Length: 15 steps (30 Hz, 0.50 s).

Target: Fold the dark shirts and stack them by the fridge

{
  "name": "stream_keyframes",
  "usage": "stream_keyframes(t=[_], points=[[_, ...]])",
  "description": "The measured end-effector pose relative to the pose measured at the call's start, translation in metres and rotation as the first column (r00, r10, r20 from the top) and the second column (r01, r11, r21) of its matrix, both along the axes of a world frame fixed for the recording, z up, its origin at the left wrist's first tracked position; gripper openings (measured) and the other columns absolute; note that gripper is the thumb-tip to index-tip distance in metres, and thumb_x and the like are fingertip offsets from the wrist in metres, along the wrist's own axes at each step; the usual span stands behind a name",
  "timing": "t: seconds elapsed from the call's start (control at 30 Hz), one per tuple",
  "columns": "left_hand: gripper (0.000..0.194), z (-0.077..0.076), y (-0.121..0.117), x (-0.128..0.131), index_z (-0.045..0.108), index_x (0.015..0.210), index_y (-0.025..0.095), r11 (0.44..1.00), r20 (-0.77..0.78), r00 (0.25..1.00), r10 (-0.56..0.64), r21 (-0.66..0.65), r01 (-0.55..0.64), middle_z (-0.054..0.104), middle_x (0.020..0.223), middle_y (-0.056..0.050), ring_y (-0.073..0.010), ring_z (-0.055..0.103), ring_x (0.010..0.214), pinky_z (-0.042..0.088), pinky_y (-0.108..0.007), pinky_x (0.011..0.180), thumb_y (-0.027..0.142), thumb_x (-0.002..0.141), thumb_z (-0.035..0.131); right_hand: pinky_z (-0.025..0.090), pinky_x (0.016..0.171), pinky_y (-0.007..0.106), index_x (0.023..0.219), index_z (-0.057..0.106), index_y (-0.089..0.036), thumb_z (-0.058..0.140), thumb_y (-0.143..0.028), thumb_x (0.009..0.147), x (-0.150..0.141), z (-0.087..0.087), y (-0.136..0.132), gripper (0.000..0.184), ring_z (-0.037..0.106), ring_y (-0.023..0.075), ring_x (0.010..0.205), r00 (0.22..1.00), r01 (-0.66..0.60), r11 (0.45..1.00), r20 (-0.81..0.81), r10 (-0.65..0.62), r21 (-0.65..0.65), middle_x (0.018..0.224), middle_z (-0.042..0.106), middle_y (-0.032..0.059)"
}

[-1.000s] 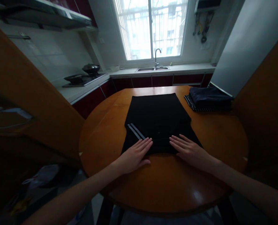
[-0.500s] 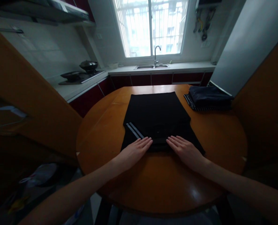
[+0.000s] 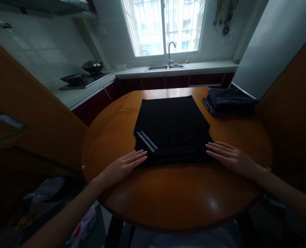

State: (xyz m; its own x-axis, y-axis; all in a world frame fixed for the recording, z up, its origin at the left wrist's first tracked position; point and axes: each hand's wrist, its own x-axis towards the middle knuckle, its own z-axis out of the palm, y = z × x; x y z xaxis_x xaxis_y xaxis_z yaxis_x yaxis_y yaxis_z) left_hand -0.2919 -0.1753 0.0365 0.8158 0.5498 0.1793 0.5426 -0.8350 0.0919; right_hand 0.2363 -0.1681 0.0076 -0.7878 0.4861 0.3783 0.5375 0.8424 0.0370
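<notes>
Lays L hand [image 3: 123, 167] open, palm down, fingers tog., on blk garment [image 3: 172, 119] at approx. its 8 o'clock, w/ 2 gray stripes [image 3: 147, 141] just past fingertips. Lays R hand [image 3: 231, 158] likewise open & flat, fingertips at garment's edge at approx. 4 o'clock. Has garment spread flat, approx. ctr. of wood table [image 3: 181, 196], toward 12 o'clock. Shows folded clothes [image 3: 230, 98] stacked on table at 2 o'clock, apart from garment; sink [image 3: 156, 68] in counter [image 3: 209, 66] past table at 12.
</notes>
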Motion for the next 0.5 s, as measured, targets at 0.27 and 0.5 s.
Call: stream_keyframes(t=[0.27, 0.5], points=[[0.048, -0.003, 0.015, 0.002, 0.045, 0.152, 0.029, 0.982, 0.067, 0.981, -0.180, -0.051, 0.183, 0.050, 0.153, -0.004, -0.0218, 0.044, 0.144, 0.041, -0.042, 0.119, 0.019, 0.106, 0.038, 0.044, 0.115, 0.042, 0.153, 0.043, -0.032, 0.047, -0.010, 0.100, 0.002, -0.001, 0.011, 0.057, 0.052, 0.0202, 0.136, 0.991, -0.126, 0.992, -0.043, 0.126, 0.004, 0.149, 0.054, 0.0036], [0.038, -0.005, 0.008, 0.002, 0.060, 0.139, 0.023, 0.972, 0.250, 0.953, -0.173, -0.110, 0.205, 0.061, 0.142, -0.008, -0.0214, 0.056, 0.134, 0.050, -0.039, 0.112, 0.021, 0.106, 0.042, 0.053, 0.105, 0.040, 0.145, 0.054, -0.030, 0.050, -0.013, 0.098, 0.006, -0.004, 0.007, 0.050, 0.061, 0.0217, 0.128, 0.989, -0.116, 0.992, -0.095, 0.111, -0.052, 0.147, 0.057, 0.0058]])
